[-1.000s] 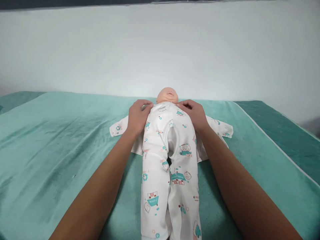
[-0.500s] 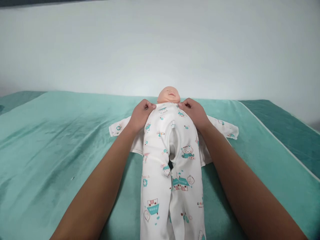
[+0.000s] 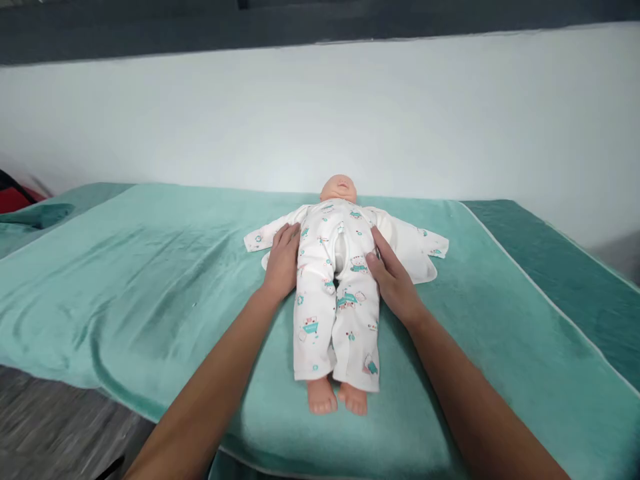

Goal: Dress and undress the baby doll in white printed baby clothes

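A baby doll [image 3: 339, 189] lies on its back on a green blanket [image 3: 200, 267], its head toward the wall and its bare feet toward me. It wears white printed open-crotch pants [image 3: 314, 300] pulled up over its torso. A white printed jacket [image 3: 407, 243] is spread beneath it, sleeves out to both sides. My left hand [image 3: 283, 261] rests along the left edge of the pants at hip height, fingers stretched out. Against the right side of the pants lies my right hand [image 3: 395, 277], thumb and fingers apart. Neither hand grips the cloth.
A white wall [image 3: 320, 120] rises behind the blanket, with a dark band [image 3: 320, 27] above it. Darker green cloth [image 3: 550, 247] shows at the right. Something red [image 3: 14, 200] is at the far left edge, and a grey floor [image 3: 55, 420] at lower left.
Both hands have let go of the pants' top edge near the doll's neck and moved down to its sides, fingers opened. The view has pulled back, now showing the feet and floor.
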`<state>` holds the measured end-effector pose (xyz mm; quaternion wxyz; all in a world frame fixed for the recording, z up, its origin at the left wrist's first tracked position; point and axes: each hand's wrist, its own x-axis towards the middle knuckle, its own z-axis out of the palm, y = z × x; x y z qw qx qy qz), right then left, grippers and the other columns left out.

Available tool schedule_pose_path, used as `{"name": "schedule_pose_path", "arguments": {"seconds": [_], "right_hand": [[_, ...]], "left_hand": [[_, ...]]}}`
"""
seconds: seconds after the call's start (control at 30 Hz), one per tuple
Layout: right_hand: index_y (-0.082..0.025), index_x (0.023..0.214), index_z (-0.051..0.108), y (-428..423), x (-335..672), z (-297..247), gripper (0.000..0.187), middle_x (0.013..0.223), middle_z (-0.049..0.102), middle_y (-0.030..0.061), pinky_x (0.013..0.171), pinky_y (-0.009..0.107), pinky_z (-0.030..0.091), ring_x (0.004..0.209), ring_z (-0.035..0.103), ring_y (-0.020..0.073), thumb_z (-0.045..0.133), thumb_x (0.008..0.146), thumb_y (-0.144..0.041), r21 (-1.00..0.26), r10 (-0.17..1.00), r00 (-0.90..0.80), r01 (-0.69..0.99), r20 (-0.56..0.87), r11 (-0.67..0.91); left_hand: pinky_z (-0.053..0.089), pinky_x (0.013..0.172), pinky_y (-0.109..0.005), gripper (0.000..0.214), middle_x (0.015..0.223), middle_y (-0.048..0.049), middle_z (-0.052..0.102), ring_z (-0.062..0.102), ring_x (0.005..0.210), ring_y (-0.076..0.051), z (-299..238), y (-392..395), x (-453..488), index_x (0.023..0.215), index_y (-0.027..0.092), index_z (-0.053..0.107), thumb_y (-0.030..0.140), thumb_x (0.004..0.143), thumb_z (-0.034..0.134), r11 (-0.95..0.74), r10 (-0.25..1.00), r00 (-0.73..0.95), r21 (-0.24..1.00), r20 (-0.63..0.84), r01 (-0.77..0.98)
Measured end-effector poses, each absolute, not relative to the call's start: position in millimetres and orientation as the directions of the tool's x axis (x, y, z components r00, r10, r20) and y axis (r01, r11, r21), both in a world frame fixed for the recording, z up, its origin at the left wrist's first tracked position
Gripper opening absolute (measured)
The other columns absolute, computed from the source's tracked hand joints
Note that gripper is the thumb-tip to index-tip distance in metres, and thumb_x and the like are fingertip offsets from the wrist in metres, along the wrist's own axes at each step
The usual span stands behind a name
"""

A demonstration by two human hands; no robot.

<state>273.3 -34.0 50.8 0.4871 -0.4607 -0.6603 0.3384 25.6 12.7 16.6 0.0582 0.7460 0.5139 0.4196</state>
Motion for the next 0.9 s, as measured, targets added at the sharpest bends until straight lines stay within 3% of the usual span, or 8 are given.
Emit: {"name": "schedule_pose_path", "arguments": {"seconds": [0.13, 0.23, 0.33, 0.4, 0.53, 0.63, 0.73, 0.9], "right_hand": [[-0.032, 0.147, 0.047, -74, 268, 47, 0.053, 0.163, 0.035, 0.0035, 0.126, 0.052, 0.020, 0.153, 0.028, 0.0227, 0.056, 0.096, -0.044, -0.799, 0.875, -0.109, 0.366, 0.472, 0.477], [-0.032, 0.136, 0.054, -117, 267, 42, 0.041, 0.157, 0.044, 0.0063, 0.122, 0.053, 0.030, 0.148, 0.037, 0.0243, 0.058, 0.095, -0.035, -0.702, 0.817, -0.208, 0.427, 0.537, 0.570], [-0.031, 0.126, 0.057, -163, 267, 38, 0.033, 0.146, 0.053, 0.0082, 0.113, 0.049, 0.043, 0.139, 0.046, 0.0252, 0.062, 0.093, -0.028, -0.645, 0.792, -0.309, 0.462, 0.526, 0.609], [-0.029, 0.121, 0.058, -183, 264, 43, 0.030, 0.136, 0.059, 0.0087, 0.107, 0.046, 0.046, 0.131, 0.052, 0.0254, 0.062, 0.092, -0.024, -0.612, 0.787, -0.360, 0.496, 0.501, 0.616], [-0.023, 0.112, 0.062, -190, 252, 67, 0.029, 0.116, 0.068, 0.0068, 0.103, 0.047, 0.044, 0.116, 0.056, 0.0265, 0.058, 0.087, -0.010, -0.482, 0.796, -0.493, 0.634, 0.351, 0.605], [-0.020, 0.100, 0.066, -183, 242, 85, 0.021, 0.102, 0.070, 0.0072, 0.095, 0.046, 0.043, 0.106, 0.057, 0.0275, 0.058, 0.085, -0.008, -0.331, 0.805, -0.542, 0.734, 0.240, 0.593], [-0.019, 0.096, 0.067, -180, 234, 95, 0.009, 0.099, 0.071, 0.0089, 0.087, 0.043, 0.042, 0.102, 0.057, 0.0283, 0.060, 0.090, -0.016, -0.221, 0.800, -0.565, 0.770, 0.201, 0.599], [-0.020, 0.089, 0.062, -183, 221, 94, 0.011, 0.095, 0.071, 0.0077, 0.079, 0.039, 0.040, 0.090, 0.059, 0.0252, 0.060, 0.095, -0.028, -0.207, 0.816, -0.529, 0.793, 0.233, 0.573]], "left_hand": [[0.039, 0.114, -0.047, 0.035, 0.135, -0.0124, 0.060, 0.050, 0.132, -0.025, 23, -32, 33, 0.125, 0.020, 0.060, 0.025, 0.092, 0.049, -0.409, 0.818, -0.055, 0.646, 0.573, 0.644], [0.050, 0.098, -0.039, 0.020, 0.115, -0.0079, 0.065, 0.061, 0.110, -0.021, 25, -85, 35, 0.109, 0.022, 0.061, 0.030, 0.094, 0.051, -0.361, 0.835, -0.190, 0.776, 0.516, 0.518], [0.051, 0.085, -0.033, 0.012, 0.100, -0.0048, 0.064, 0.062, 0.095, -0.019, 18, -145, 35, 0.099, 0.023, 0.060, 0.029, 0.094, 0.051, -0.351, 0.915, -0.033, 0.833, 0.402, 0.428], [0.050, 0.088, -0.034, 0.012, 0.100, -0.0046, 0.062, 0.061, 0.096, -0.019, 11, -177, 34, 0.101, 0.024, 0.058, 0.023, 0.090, 0.055, -0.362, 0.928, 0.074, 0.835, 0.365, 0.415], [0.046, 0.097, -0.040, 0.027, 0.108, -0.0064, 0.062, 0.060, 0.104, -0.023, 4, -201, 36, 0.102, 0.024, 0.054, 0.012, 0.079, 0.060, -0.363, 0.928, 0.113, 0.798, 0.354, 0.481], [0.046, 0.091, -0.039, 0.019, 0.101, -0.0051, 0.063, 0.059, 0.098, -0.022, 6, -195, 38, 0.094, 0.023, 0.054, 0.012, 0.079, 0.055, -0.350, 0.934, 0.111, 0.806, 0.340, 0.477], [0.048, 0.084, -0.034, 0.008, 0.093, -0.0032, 0.062, 0.060, 0.091, -0.019, 14, -189, 41, 0.087, 0.022, 0.056, 0.016, 0.082, 0.054, -0.289, 0.957, 0.095, 0.896, 0.273, 0.338], [0.048, 0.077, -0.029, 0.005, 0.088, -0.0012, 0.061, 0.059, 0.083, -0.016, 34, -193, 50, 0.088, 0.021, 0.056, 0.025, 0.087, 0.059, -0.210, 0.977, -0.015, 0.969, 0.213, 0.129]]}}
